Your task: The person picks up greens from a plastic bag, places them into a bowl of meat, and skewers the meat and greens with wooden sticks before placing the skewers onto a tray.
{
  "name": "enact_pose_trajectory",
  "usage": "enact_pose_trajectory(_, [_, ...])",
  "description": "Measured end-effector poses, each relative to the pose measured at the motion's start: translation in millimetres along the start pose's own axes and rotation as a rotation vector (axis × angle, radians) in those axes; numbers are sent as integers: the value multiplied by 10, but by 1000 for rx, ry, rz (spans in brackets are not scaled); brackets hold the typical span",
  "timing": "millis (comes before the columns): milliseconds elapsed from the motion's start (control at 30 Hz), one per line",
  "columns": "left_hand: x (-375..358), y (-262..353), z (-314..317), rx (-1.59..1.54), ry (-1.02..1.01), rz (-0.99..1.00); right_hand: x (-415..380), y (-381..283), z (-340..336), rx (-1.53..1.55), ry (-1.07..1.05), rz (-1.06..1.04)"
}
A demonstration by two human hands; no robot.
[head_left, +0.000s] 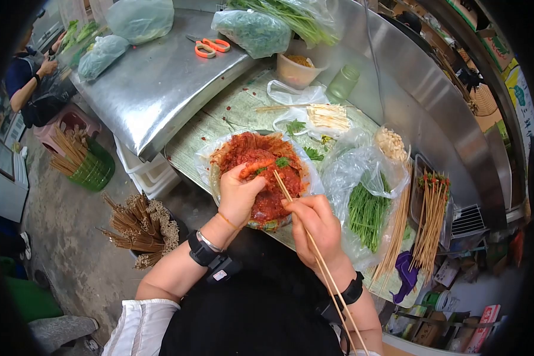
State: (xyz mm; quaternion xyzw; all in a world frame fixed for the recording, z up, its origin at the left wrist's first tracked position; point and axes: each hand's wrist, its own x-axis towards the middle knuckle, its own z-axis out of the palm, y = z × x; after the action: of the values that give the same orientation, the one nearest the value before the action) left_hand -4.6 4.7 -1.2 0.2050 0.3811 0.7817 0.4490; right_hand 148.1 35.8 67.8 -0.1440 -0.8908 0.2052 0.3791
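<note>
A bowl of red, sauce-coated meat [246, 148], lined with clear plastic, sits in front of me. My left hand [240, 196] is over its near side, fingers closed on a red, sauce-coated meat strip [258, 167]. Sprigs of green herb [282, 161] show at the strip's end and beneath it. My right hand [317, 226] grips long bamboo skewers [321, 264], whose tips point up and left over the meat, close to the strip. The skewers' other ends run down past my right wrist.
Right of the bowl lie a bag of green stems [368, 213], bare skewers [396, 228] and loaded skewers [430, 219]. Behind it are enoki mushrooms [328, 117], a tub [299, 70] and a green jar [343, 83]. Orange scissors [212, 46] rest on a steel surface [160, 83]. A person [26, 77] stands far left.
</note>
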Motion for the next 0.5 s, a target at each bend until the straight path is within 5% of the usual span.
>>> enact_pose_trajectory(333, [28, -9, -99, 255, 73, 89, -60, 51, -158, 157, 97, 176])
enact_pose_trajectory(400, [55, 136, 15, 57, 105, 77, -290, 38, -488, 457, 48, 471])
enact_pose_trajectory(467, [114, 63, -80, 99, 49, 160, -501, 65, -677, 842, 213, 611])
enact_pose_trajectory(500, [59, 97, -62, 103, 11, 128, -616, 61, -834, 811, 233, 726])
